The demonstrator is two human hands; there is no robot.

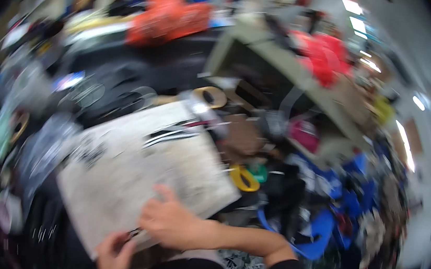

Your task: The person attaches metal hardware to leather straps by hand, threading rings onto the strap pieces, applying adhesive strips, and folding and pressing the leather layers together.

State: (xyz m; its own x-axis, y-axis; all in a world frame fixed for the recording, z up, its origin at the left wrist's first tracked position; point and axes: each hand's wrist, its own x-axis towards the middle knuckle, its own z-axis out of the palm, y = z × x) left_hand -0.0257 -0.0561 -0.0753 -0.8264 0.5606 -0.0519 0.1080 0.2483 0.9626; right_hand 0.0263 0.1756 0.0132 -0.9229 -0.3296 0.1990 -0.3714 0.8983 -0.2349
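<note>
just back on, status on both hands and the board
Left hand at small dark item, too blurred to name. Right hand over pale board. Slender tools toward board's far edge.

The board [116, 176] looks off-white with dark smudges, the bag [167, 19] orange-red, though blurred.

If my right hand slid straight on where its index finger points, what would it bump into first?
The way ahead of your right hand looks free across the pale board towards its far edge, though blur leaves depth unclear.
</note>
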